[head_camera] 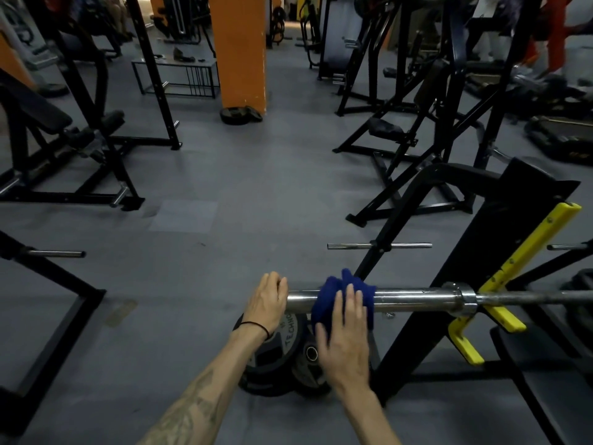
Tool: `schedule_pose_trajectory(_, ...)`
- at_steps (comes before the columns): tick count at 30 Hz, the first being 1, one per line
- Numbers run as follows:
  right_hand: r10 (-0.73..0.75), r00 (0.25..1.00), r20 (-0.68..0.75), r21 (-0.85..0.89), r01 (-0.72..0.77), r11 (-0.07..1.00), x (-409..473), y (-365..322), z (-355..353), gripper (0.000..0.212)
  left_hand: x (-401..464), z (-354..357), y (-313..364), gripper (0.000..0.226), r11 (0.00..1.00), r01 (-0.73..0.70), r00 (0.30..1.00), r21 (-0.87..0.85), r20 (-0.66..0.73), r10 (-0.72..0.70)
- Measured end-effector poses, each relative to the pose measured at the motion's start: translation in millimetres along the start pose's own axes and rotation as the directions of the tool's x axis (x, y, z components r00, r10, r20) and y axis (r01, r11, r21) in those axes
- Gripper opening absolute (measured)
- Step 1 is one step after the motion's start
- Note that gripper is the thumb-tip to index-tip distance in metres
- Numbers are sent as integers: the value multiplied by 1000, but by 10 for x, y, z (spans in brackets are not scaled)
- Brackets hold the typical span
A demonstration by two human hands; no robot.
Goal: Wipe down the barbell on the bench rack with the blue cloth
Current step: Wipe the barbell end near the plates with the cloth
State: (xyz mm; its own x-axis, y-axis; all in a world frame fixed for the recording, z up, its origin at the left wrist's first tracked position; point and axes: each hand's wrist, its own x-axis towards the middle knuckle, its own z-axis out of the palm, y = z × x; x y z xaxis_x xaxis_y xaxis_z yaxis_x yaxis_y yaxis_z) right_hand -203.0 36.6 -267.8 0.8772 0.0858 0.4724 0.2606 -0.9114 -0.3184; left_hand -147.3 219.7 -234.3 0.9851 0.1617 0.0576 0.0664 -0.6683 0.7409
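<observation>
A chrome barbell (414,298) lies level across the lower right, resting on the yellow hooks of the black bench rack (500,252). A blue cloth (330,297) is draped over the bar's thick left sleeve. My right hand (348,335) lies on the cloth with straight fingers, pressing it against the sleeve. My left hand (268,305) cups the very end of the sleeve, fingers curled over the bar's tip.
Black weight plates (279,351) lean on the floor under the sleeve. A chrome plate peg (378,246) sticks out from the rack frame behind. Black machines stand left and right, an orange pillar (240,53) at the back, grey floor between.
</observation>
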Motion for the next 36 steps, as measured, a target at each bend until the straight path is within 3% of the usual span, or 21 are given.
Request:
schedule_pose_trajectory(1, 0, 1000, 21, 17, 0, 1000, -6, -134, 45, 80, 16, -1, -4, 34, 1000, 7, 1000, -1, -1, -7)
schedule_pose_trajectory(3, -169, 982, 87, 24, 168, 986, -41, -296, 110, 85, 60, -19, 7, 35, 999, 33, 999, 14, 37, -34)
schedule_pose_trajectory(5, -364, 920, 148, 3, 368, 930, -14, -199, 81, 83, 114, -55, 46, 37, 995, 78, 992, 58, 93, -83)
schedule_pose_trajectory(7, -460, 873, 163, -51, 473, 879, 78, 32, -11, 76, 195, -68, 87, 47, 980, 151, 979, 132, 117, -167)
schedule_pose_trajectory(9, -395, 911, 123, -82, 406, 910, 135, 249, -69, 70, 270, -71, 95, 61, 949, 251, 952, 189, 128, -278)
schedule_pose_trajectory(11, -143, 989, 24, -55, 144, 988, 133, 314, -100, 68, 301, -61, 97, 67, 923, 313, 930, 223, 123, -345)
schedule_pose_trajectory(13, 52, 998, -20, 4, -52, 999, 113, 142, -60, 73, 241, -41, 119, 60, 941, 253, 962, 224, 50, -270)
schedule_pose_trajectory(15, -41, 998, 46, 28, 39, 999, 64, -126, 15, 80, 103, -1, 150, 49, 977, 116, 993, 178, -41, -110)
schedule_pose_trajectory(18, -380, 914, 143, 21, 381, 925, 33, -168, 50, 76, -38, 80, 109, 34, 997, -29, 994, 77, -103, 37)
schedule_pose_trajectory(20, -443, 888, 122, -25, 449, 893, 88, 63, 0, 67, -94, 91, 53, 32, 993, -94, 986, 77, -129, 103)
schedule_pose_trajectory(21, -407, 909, 90, -45, 412, 910, 101, 175, -30, 65, -118, 86, 23, 31, 988, -124, 981, 97, -135, 136)
schedule_pose_trajectory(23, -193, 981, -13, -20, 193, 981, 73, 262, -43, 63, -164, 69, -11, 28, 975, -173, 975, 139, -116, 190)
schedule_pose_trajectory(25, 46, 996, -81, 82, -40, 996, 64, 55, 9, 64, -170, 62, -20, 28, 969, -189, 973, 159, -99, 207)
schedule_pose_trajectory(26, 83, 994, -69, 124, -74, 990, 68, -106, 50, 67, -157, 71, -27, 29, 969, -187, 974, 159, -98, 204)
schedule_pose_trajectory(28, -73, 997, 15, 131, 70, 989, 31, -347, 104, 71, -128, 92, -24, 34, 975, -171, 976, 141, -115, 187)
schedule_pose_trajectory(30, -301, 949, 96, 93, 292, 952, 24, -278, 92, 70, -100, 105, -28, 46, 977, -160, 974, 141, -141, 180)
schedule_pose_trajectory(32, -431, 895, 116, 32, 430, 902, 103, 13, 6, 64, -71, 101, -39, 46, 970, -176, 967, 168, -154, 202)
schedule_pose_trajectory(34, -387, 918, 89, -42, 391, 919, 151, 299, -61, 61, -60, 64, 15, 38, 968, -159, 977, 194, -107, 182)
schedule_pose_trajectory(36, -129, 992, 7, -13, 129, 992, 150, 395, -109, 62, -22, 30, 94, 38, 972, -78, 996, 220, -32, 87)
